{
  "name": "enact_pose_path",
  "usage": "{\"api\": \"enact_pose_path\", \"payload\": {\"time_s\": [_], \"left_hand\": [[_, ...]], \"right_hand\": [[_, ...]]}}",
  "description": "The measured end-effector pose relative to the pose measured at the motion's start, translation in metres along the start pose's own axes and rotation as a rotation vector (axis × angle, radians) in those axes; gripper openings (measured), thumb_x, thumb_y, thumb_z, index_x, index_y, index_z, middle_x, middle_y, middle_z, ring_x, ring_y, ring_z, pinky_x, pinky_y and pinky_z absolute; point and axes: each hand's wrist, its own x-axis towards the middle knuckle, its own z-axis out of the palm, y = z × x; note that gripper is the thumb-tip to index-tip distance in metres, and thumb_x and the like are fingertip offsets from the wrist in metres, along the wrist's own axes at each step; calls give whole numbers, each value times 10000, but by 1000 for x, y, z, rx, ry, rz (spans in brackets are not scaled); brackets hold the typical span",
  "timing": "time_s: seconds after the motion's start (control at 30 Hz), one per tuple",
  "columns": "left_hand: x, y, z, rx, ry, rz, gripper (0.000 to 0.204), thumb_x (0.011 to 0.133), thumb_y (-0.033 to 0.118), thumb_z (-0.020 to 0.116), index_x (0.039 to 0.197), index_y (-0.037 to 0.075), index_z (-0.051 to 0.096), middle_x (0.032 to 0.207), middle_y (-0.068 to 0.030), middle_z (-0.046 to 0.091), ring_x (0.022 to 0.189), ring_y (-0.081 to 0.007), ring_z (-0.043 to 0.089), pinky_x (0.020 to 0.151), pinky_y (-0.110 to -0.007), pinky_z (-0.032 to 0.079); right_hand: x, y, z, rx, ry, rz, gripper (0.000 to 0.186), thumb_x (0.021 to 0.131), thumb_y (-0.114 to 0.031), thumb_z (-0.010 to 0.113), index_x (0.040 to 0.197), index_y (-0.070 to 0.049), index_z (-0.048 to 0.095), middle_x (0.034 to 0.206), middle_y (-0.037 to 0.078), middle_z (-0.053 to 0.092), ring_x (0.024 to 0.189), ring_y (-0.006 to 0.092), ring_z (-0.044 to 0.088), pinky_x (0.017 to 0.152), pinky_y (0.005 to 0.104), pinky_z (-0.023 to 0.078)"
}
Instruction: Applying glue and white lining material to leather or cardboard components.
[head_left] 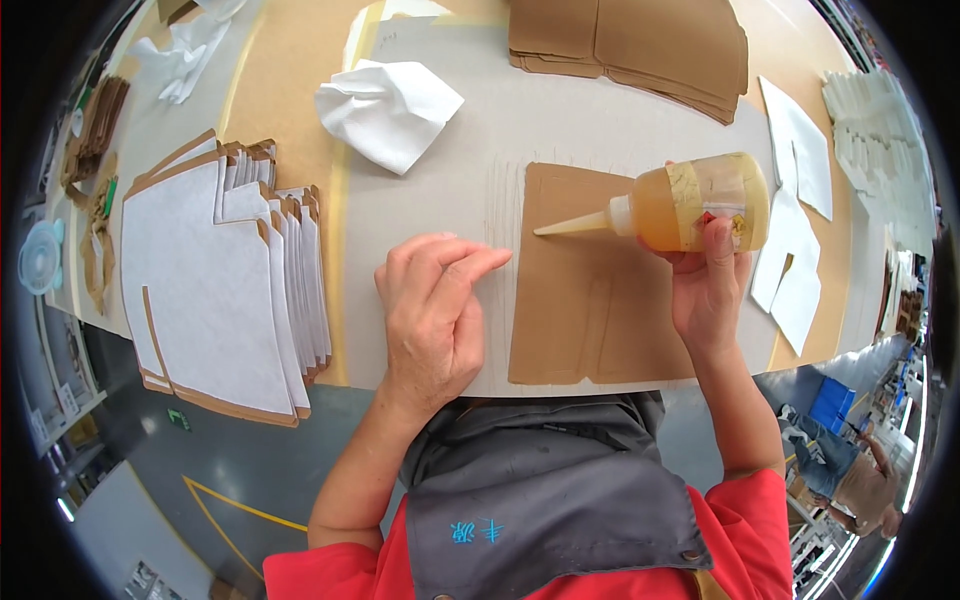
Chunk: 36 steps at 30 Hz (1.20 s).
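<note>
My right hand [712, 285] is wrapped round a squeeze bottle [660, 205] of amber liquid, tilted nearly on its side. Its long pointed nozzle [575, 226] points left over a flat brown panel [570, 320], near the panel's left edge. I cannot tell whether the tip touches it. Faint lines, perhaps wet, run down the panel. Just left of the panel, my left hand [432, 310] hovers with nothing visible in it, fingers loosely bent and the index finger reaching toward the panel's edge.
On the left stands a fanned stack of white panels with brown edges [200, 270]. A crumpled white cloth [390, 115] lies beyond my left hand. Brown sheets [630, 50] are piled at the far side. White cut pieces [790, 240] lie at right; another person [860, 485] is farther off.
</note>
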Motion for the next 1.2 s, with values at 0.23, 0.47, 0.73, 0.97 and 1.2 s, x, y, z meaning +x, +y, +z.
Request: {"api": "enact_pose_path", "payload": {"time_s": [0.23,0.47,0.73,0.97,1.2], "left_hand": [[-2,-5,5,-7,36,33,449,715,-101,532,1075,100,710,1038,-42,627,1065,-275,547,921,-381,372],[-2,-5,6,8,51,58,437,720,-91,528,1069,97,711,1042,-41,627,1066,-266,544,925,-374,366],[-7,-6,5,50,44,48,426,725,-77,530,1068,98,713,1053,-39,635,1085,-256,546,938,-376,370],[-1,-3,2,56,44,52,416,734,-68,530,1067,102,711,1064,-38,638,1105,-253,548,957,-380,368],[-10,-14,-7,96,-69,-80,350,865,-63,458,1125,21,675,1164,-122,614,1172,-276,541,1065,-382,381]], "right_hand": [[-30,-2,-6,-29,-52,53,618,965,-380,664,1385,12,438,1307,150,579,1188,246,581,964,410,515],[-59,1,-20,-122,-175,76,742,972,-450,614,1508,-52,289,1458,261,467,1340,310,490,1090,452,433],[-92,13,-22,-146,-200,17,927,795,-521,806,1426,-13,357,1364,235,536,1260,318,540,1020,446,468],[-100,-3,-57,-261,-326,-194,977,765,-624,772,1429,-38,360,1358,205,528,1286,325,517,1044,497,481],[-60,-90,-151,364,405,4,573,1006,-503,489,1378,-68,514,1291,191,611,1191,416,587,907,499,539]]}}
